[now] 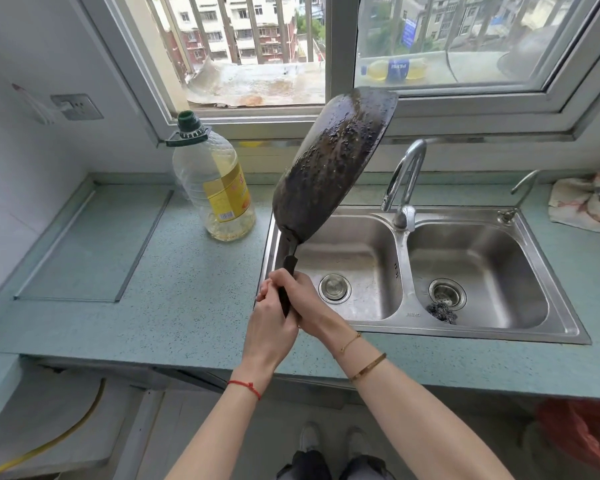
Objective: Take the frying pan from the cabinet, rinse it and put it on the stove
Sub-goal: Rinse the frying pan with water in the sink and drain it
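At the bottom edge two shoes point(333, 441) stand on the floor; above them both forearms reach forward, the left with a red string point(245, 385) at the wrist, the right with gold bracelets point(368, 367). The left hand point(269, 327) and the right hand point(300, 297) are together on the dark handle point(290, 262) of the frying pan point(333, 164); the fingers of both are curled round the handle, the left hand nearer to the body, the right one just above it and touching it. The pan is in the air, steeply tilted with its rim up toward the window point(257, 46); its dark, crusted face looks at the camera; it hangs over the left edge of the double sink point(465, 336). A steel scourer point(442, 311) lies by the drain of the right basin; the faucet point(404, 181) rises between the basins. On the green counter point(187, 306), just left of the sink, stands an oil bottle point(215, 181); further left there is a rectangular recess point(94, 244). A cloth point(589, 202) lies at the far right; a wall socket point(77, 106) is on the left wall.
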